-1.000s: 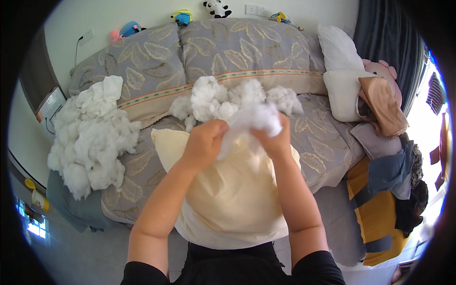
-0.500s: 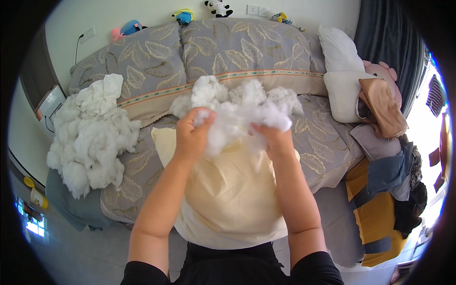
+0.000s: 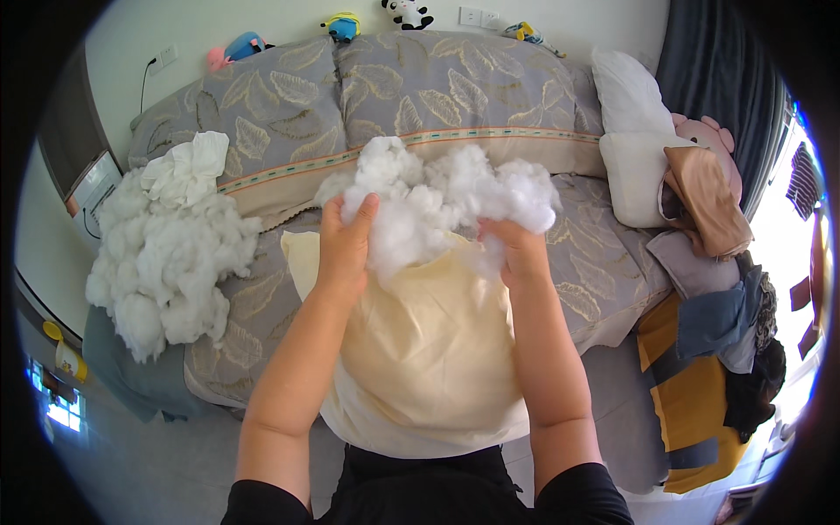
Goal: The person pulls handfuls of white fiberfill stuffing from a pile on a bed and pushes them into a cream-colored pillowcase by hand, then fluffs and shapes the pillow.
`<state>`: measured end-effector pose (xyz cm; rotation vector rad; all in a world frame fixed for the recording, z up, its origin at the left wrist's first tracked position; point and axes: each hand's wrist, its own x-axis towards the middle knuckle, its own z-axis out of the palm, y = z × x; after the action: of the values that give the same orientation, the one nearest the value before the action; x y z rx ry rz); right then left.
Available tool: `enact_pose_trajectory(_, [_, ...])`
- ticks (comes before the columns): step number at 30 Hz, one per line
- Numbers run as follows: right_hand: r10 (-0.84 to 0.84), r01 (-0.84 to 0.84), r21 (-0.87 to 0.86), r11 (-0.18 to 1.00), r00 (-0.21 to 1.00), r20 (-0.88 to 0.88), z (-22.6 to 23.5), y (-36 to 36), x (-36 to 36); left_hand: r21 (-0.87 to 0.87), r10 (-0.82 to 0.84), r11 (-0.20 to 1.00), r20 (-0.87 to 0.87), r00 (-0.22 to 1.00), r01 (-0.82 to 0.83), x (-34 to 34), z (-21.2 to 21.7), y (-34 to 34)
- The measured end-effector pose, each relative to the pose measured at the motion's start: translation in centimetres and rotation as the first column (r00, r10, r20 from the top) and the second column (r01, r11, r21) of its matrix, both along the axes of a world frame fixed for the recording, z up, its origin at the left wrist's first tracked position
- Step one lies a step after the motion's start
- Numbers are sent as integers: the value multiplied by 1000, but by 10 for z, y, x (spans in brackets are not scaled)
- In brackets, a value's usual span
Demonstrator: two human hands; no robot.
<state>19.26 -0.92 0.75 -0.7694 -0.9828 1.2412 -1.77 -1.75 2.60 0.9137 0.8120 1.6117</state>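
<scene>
A cream pillowcase (image 3: 420, 350) lies on the bed in front of me, its open end toward the pillows. My left hand (image 3: 344, 243) and my right hand (image 3: 516, 249) both grip a clump of white stuffing (image 3: 420, 223) just above that open end. The clump is stretched wide between the two hands. More white stuffing (image 3: 455, 175) is heaped right behind it on the bedspread.
A large pile of white stuffing (image 3: 171, 245) sits on the bed's left side. Two grey leaf-patterned pillows (image 3: 367, 96) lean at the head, with small toys (image 3: 341, 24) on the ledge behind. White pillows (image 3: 630, 131) and heaped clothes (image 3: 717, 297) fill the right.
My hands have moved apart, pulling the stuffing clump from a tight ball into a wide, loose mass, and have come slightly lower toward the pillowcase.
</scene>
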Motion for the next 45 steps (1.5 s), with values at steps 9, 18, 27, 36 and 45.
enact_pose_trajectory(9, [-15,20,-21,1000,975,222,15,-20,-40,135,-413,896,-96,906,423,15,-15,-13])
enact_pose_trajectory(18, [-70,72,84,994,997,-33,-1,-16,-44,175,-305,929,-138,942,326,9,-22,0])
enact_pose_trajectory(27, [120,-125,174,977,992,35,12,-14,-27,289,-16,944,-447,895,161,1,-18,10])
enact_pose_trajectory(36, [-214,216,81,973,976,-34,4,-4,-22,267,113,963,-478,871,22,-4,-12,-1])
enact_pose_trajectory(45, [-45,22,73,997,941,335,21,-26,-55,508,299,858,-614,731,75,9,-24,1])
